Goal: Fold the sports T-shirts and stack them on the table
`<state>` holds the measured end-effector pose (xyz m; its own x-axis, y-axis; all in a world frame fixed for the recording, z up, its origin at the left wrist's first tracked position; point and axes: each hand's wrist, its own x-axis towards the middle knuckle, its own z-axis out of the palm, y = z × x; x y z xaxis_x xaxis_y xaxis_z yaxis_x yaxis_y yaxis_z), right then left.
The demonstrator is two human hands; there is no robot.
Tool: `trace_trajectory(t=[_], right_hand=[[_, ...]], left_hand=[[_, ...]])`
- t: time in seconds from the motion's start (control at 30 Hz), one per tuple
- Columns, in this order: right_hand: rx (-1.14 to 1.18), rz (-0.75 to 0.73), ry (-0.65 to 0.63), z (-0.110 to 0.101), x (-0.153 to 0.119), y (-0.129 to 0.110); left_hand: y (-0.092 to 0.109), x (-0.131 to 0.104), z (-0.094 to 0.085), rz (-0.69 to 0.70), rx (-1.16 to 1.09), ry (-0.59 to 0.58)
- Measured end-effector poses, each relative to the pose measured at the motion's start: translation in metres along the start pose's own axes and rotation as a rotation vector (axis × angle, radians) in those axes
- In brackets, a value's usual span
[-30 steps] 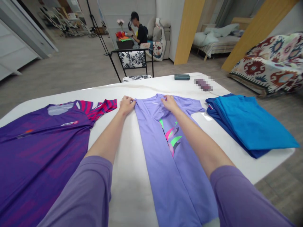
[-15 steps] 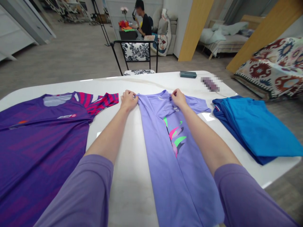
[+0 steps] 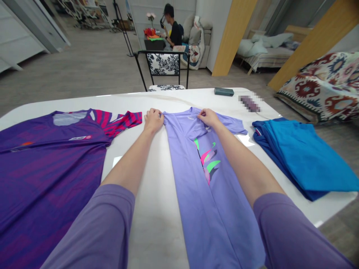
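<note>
A lavender shirt (image 3: pixel 193 179) lies lengthwise on the white table (image 3: pixel 151 224), its left side folded inward over the front and a pink, green and dark print showing. My left hand (image 3: pixel 153 120) pinches the shirt's upper left corner. At the right of the collar, my right hand (image 3: pixel 208 117) pinches the fabric with thumb and fingers. To the left is a purple shirt (image 3: pixel 56 175) with pink striped sleeve, spread out. Folded blue clothes (image 3: pixel 303 153) are stacked at the right.
Near the far edge lie a dark green case (image 3: pixel 223 92) and a blurred purple object (image 3: pixel 250 104). A patterned chair (image 3: pixel 164 64) stands beyond the table. Farther back, a person (image 3: pixel 173 31) sits beside a sofa. A patterned cover (image 3: pixel 322 87) is at the right.
My right hand has moved slightly left along the collar, and the right sleeve has shifted a little left with it. My left hand stays at the corner. The view has tilted slightly.
</note>
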<state>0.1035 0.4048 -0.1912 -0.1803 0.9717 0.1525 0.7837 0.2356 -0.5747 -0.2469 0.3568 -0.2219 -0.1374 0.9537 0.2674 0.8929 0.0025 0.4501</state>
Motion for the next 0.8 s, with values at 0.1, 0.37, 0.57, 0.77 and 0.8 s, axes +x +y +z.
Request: trace_trajectory(t=[0.1,0.37,0.57,0.77,0.8], right_hand=[[0.094,0.052,0.13,-0.003,0.002,0.005],[0.128,0.151,0.138,-0.009,-0.002,0.026],[-0.04,0.116,0.073,-0.031,-0.043,0.014],[-0.219,0.091,-0.19,-0.038,-0.114,-0.019],[-0.225,0.093,-0.188,-0.038,-0.121,-0.025]], left_hand=[[0.001,0.0,-0.001,-0.014,0.007,-0.002],[0.002,-0.001,-0.001,-0.02,-0.012,-0.005],[-0.001,0.0,0.0,-0.002,-0.076,0.016],[0.042,-0.043,-0.035,0.174,-0.072,0.134],[0.057,-0.062,-0.041,0.225,-0.065,0.118]])
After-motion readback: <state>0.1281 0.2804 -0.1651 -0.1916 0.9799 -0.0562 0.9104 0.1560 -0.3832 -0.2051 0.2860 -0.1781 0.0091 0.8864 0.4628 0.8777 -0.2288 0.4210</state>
